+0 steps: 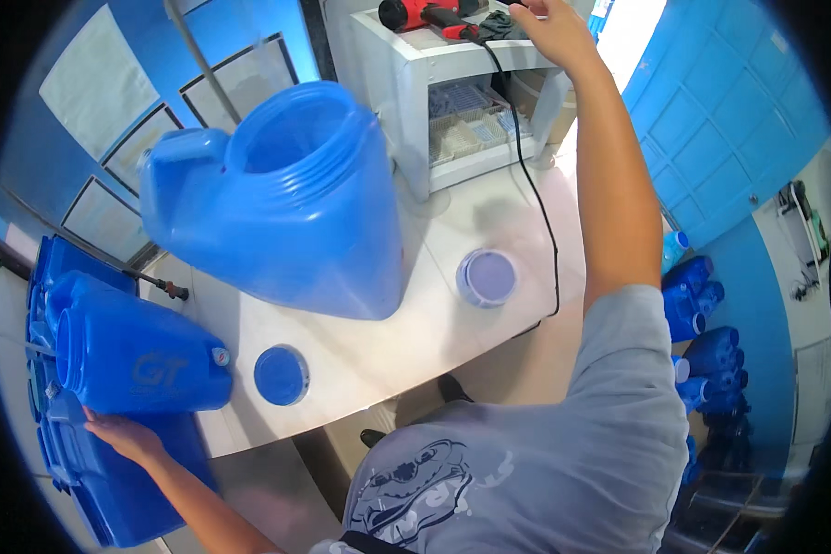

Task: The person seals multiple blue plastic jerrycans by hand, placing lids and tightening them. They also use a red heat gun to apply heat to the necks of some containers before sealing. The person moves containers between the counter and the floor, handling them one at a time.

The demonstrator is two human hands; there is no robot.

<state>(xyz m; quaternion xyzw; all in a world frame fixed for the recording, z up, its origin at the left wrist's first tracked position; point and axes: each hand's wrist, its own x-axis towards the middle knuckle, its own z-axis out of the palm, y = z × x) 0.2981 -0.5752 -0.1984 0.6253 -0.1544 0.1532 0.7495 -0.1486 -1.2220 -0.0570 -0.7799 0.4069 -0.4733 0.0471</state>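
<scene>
My left hand is at the near side of a blue jug, just below its mouth, fingers outstretched. Whether it bears any weight cannot be told. At the top edge my right hand reaches over a white stand, its fingers bent together near a dark grey cloth; what they pinch is cut off. A red and black heat gun lies beside that cloth, its black cord running down. Between my arms a large blue jug stands with its wide mouth uncovered. Two round lids, one blue and one pale violet, lie on the table.
The white stand holds trays of small parts on its lower shelf. More blue jugs crowd the table's left end, and several others are stacked at right. A hose end lies behind the left jug. A blue door is at upper right.
</scene>
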